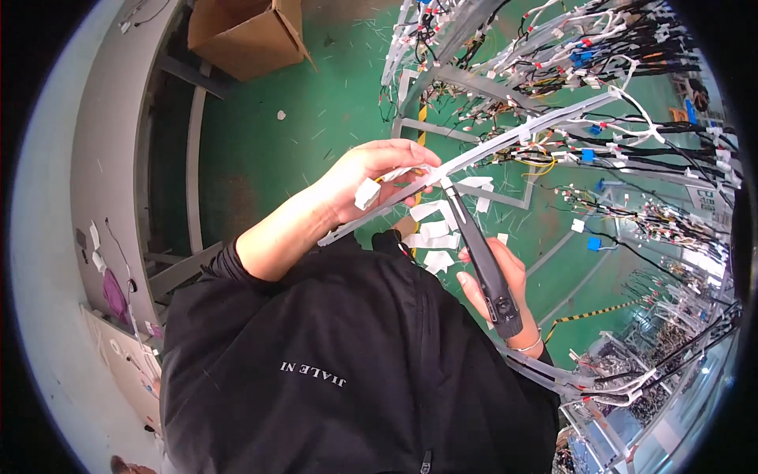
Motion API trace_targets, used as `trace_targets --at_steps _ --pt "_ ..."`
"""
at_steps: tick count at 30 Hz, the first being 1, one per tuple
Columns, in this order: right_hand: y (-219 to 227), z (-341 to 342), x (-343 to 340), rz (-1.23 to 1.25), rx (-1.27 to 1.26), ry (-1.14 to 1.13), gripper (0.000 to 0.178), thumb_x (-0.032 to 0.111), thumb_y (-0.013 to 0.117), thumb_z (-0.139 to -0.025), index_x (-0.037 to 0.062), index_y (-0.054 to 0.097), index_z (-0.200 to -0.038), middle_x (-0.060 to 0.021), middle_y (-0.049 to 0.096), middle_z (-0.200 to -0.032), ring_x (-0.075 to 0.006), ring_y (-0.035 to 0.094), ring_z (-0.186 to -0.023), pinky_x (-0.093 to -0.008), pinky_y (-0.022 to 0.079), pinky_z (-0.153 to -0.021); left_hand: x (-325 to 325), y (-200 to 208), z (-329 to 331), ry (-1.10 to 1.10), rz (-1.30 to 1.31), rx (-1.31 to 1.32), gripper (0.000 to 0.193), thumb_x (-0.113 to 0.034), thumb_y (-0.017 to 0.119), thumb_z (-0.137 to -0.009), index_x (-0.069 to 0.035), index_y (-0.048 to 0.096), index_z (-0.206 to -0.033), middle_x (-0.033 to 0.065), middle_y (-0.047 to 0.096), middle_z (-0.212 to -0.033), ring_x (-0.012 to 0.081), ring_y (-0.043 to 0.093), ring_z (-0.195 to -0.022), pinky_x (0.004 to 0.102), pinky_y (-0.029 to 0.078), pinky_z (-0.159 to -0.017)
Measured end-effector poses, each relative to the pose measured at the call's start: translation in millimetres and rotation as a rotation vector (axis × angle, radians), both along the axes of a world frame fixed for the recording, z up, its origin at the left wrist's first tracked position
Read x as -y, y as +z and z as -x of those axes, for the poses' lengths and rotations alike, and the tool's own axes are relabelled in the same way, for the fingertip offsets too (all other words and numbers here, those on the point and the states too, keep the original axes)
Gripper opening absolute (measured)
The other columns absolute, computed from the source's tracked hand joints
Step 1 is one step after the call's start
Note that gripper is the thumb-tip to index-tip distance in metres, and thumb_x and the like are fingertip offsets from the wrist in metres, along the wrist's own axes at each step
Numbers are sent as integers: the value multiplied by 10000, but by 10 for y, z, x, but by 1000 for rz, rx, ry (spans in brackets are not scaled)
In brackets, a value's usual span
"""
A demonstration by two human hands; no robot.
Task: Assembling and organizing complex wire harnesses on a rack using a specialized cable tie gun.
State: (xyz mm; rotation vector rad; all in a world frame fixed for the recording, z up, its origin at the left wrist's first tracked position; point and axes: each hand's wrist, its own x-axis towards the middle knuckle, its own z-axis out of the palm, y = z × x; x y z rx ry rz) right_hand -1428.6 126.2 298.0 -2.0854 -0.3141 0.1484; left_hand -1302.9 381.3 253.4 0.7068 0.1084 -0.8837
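In front of my chest, my left hand is closed round a short bundle of white and yellow wires against a pale rail. From its fingers hangs a white connector on the wire ends. My right hand grips a long black cable tie gun, mostly from beneath, so part of its grip is hidden. The gun's narrow nose meets the rail and wires just right of my left fingertips. Whether a tie sits in the nose is too small to tell.
Racks hung with many wire harnesses fill the right side. White paper pieces and thin white offcuts lie on the green floor. A cardboard box stands at the far left, beside a grey bench frame.
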Motion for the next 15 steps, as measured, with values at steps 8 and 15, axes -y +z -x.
trace_targets --at_steps 8,15 --pt "-123 36 60 82 110 -70 237 132 813 -805 -10 628 -843 -71 617 -659 -194 625 -544 -307 480 -533 146 54 10 -2 -93 84 350 -229 551 -1019 36 590 -1243 108 633 -1171 168 638 -1014 300 534 -810" --pt "-210 -14 201 22 -21 -69 300 97 829 -758 -29 633 -948 -113 634 -766 -223 645 -645 -309 500 -597 116 32 -56 -56 -78 67 451 -268 557 -1000 40 555 -1330 101 634 -1196 161 624 -1020 293 516 -829"
